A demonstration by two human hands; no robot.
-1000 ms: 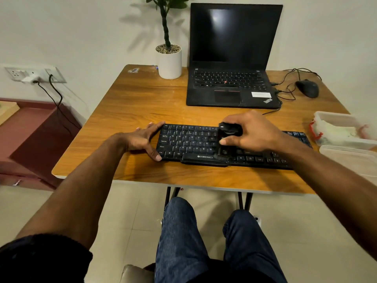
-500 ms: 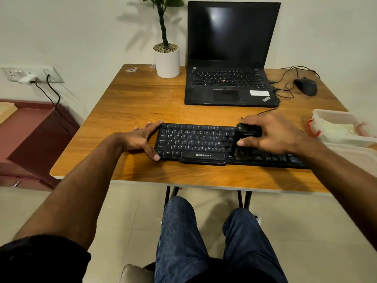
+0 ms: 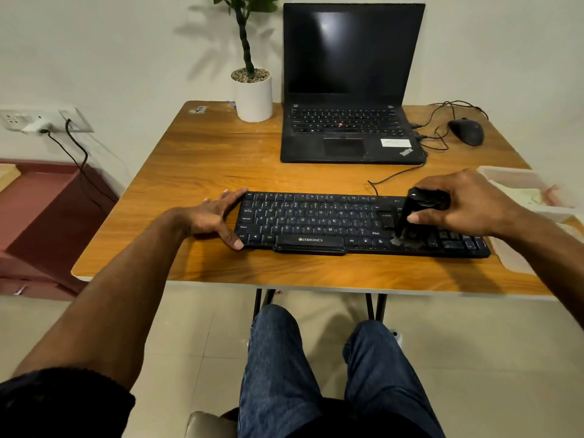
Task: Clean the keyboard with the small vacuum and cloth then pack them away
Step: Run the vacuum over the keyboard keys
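A black keyboard [image 3: 316,219] lies across the near part of the wooden table [image 3: 221,159]. My left hand [image 3: 215,216] rests against its left end, thumb on the front corner and fingers at the back corner. My right hand [image 3: 464,203] grips a small black vacuum [image 3: 414,216], which stands on the keys right of the middle, near the enter key. A pale cloth [image 3: 534,197] lies in an open plastic box [image 3: 512,175] at the right edge, partly hidden by my right hand.
A black laptop [image 3: 350,90] stands open at the back of the table, with a white plant pot [image 3: 254,96] to its left and a wired black mouse [image 3: 466,131] to its right. A clear lid [image 3: 512,257] lies at the near right. A wall socket [image 3: 38,121] is on the left.
My right hand has slid the vacuum rightward along the keyboard, from the middle keys to the right part. The left hand has stayed at the keyboard's left end.
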